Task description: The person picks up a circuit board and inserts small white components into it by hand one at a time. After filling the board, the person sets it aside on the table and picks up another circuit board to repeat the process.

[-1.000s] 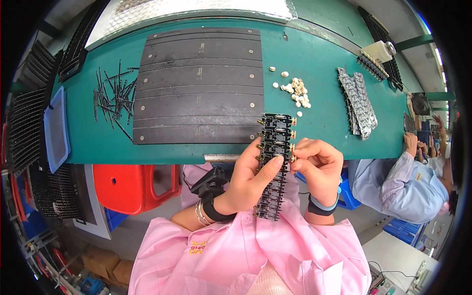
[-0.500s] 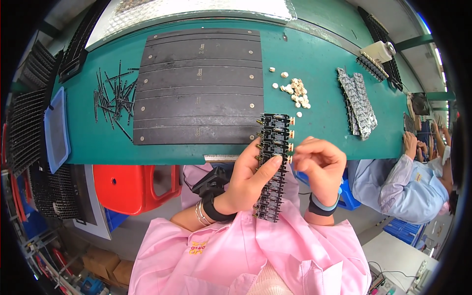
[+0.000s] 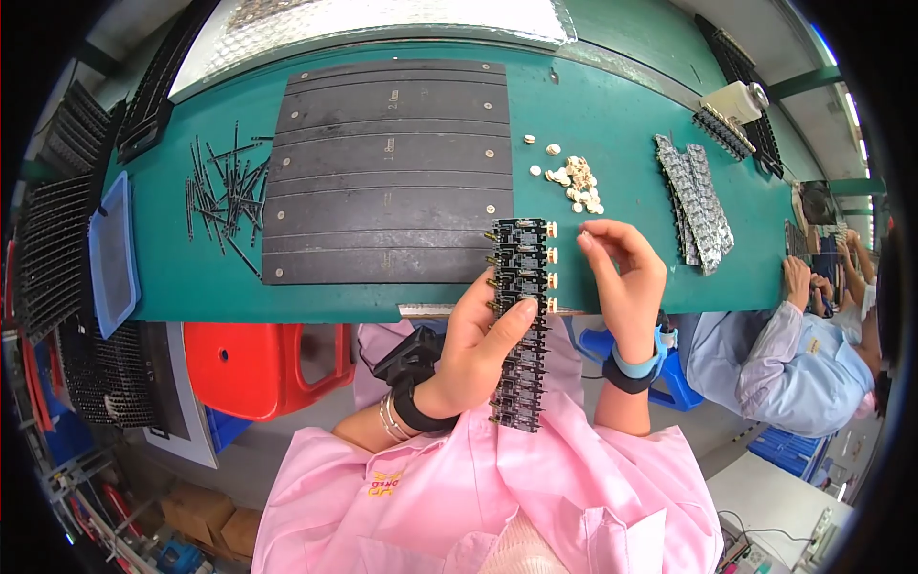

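Four cream pieces [image 3: 552, 255] edge your board strip [image 3: 519, 364], its lower boards [image 3: 517, 394] seemingly bare; left hand [image 3: 473, 359] holds it, right hand [image 3: 631, 282] hovers beside it, grip unclear.

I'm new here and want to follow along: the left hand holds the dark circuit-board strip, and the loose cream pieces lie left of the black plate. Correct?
Not quite: the loose cream pieces lie right of the black plate, as the head view shows. The left hand does hold the dark circuit-board strip.
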